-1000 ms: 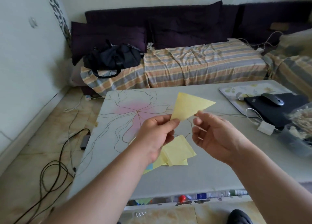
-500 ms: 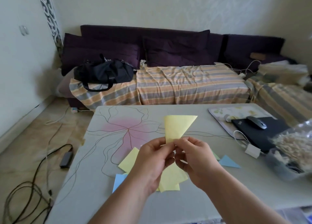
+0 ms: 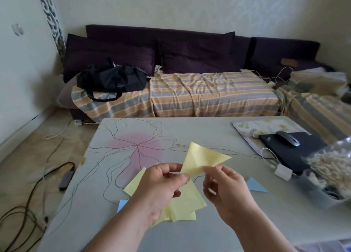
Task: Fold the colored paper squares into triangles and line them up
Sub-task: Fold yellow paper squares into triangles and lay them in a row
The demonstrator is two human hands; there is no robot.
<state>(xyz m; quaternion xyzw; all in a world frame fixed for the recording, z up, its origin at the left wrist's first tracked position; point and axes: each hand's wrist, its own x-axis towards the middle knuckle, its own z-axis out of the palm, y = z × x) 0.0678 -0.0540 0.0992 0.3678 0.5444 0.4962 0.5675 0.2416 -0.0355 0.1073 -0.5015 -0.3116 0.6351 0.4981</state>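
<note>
With both hands, left hand [image 3: 163, 183] and right hand [image 3: 224, 185], we pinched the yellow triangle [image 3: 203, 159], now rotated point-rightward above the table [image 3: 209, 130], indicating its fold was complete and alignment beside the blue triangle [image 3: 255, 185] remained.

I see a table [image 3: 209, 130] with a pink flower print, tray [image 3: 245, 127], laptop [image 3: 290, 151] with mouse [image 3: 287, 138] on it, white charger [image 3: 283, 172], black bag [image 3: 112, 80] on striped sofa [image 3: 209, 94], floor cables [image 3: 28, 200]
</note>
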